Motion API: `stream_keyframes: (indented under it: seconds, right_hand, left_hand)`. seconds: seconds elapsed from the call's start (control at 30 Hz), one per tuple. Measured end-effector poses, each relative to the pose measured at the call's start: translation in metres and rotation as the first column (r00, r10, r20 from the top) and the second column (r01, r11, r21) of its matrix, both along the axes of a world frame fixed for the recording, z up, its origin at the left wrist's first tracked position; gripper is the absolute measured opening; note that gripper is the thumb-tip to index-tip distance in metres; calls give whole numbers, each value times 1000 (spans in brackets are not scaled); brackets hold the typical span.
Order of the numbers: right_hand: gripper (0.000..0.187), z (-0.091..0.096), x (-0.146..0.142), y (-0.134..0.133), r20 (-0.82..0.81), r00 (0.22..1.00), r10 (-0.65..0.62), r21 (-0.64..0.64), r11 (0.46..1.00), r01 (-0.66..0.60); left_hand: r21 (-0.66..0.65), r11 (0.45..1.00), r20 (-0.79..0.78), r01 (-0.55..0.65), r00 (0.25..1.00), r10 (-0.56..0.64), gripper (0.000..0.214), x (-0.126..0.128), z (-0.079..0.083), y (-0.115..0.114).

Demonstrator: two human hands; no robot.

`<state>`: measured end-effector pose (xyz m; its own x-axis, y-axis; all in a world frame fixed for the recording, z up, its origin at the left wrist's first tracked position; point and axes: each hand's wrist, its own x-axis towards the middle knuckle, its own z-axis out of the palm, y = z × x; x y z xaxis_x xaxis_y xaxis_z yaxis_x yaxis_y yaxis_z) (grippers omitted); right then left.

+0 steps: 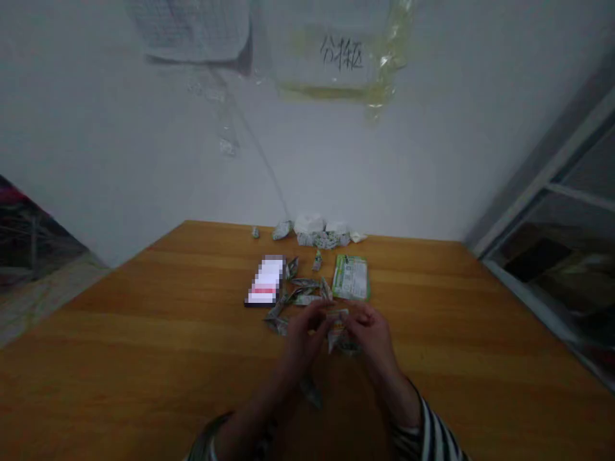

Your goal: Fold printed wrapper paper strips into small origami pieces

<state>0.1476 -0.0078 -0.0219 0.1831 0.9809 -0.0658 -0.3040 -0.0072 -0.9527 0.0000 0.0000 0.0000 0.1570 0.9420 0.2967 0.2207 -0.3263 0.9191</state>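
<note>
Both hands meet over the middle of the wooden table, pinching one small printed paper piece [337,322] between them. My left hand [306,333] grips its left edge with thumb and fingers. On its right edge, my right hand [369,326] is closed in the same way. Several folded paper strips [305,299] lie just beyond and to the left of the hands. Another folded strip [311,392] rests nearer me, between the forearms. Behind my right hand lies a flat green and white printed packet [350,277]. The paper's exact kind is too blurred to tell.
A phone [266,280] with a lit, pixelated screen lies left of the strips. Crumpled white and patterned paper [323,234] sits along the wall at the table's back edge. Taped sheets [336,54] hang on the wall. A metal-framed shelf [552,186] stands at the right.
</note>
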Motion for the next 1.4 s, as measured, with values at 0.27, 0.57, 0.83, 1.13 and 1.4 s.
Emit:
stream_keyframes:
  seconds: [0.27,0.57,0.83,1.13,1.4]
  right_hand:
    - [21,6,-2,-5,122,992,-29,70,997,20]
    - [20,6,2,-4,212,976,-59,50,998,50]
    - [13,6,-3,-10,526,839,-143,176,983,58]
    - [11,12,-3,-13,742,608,-281,385,922,-43]
    - [21,-1,0,-3,322,946,-40,109,994,5]
  left_hand:
    - [-190,982,154,4,988,26,18,-2,2,1]
    - [-67,997,-20,-39,999,38,30,-4,-4,3]
    - [193,978,-417,-74,896,150,15,-6,-5,-3]
    - [174,983,-317,-61,942,115,10,-6,-6,-2]
    - [-194,981,133,15,991,11,22,-8,-2,7]
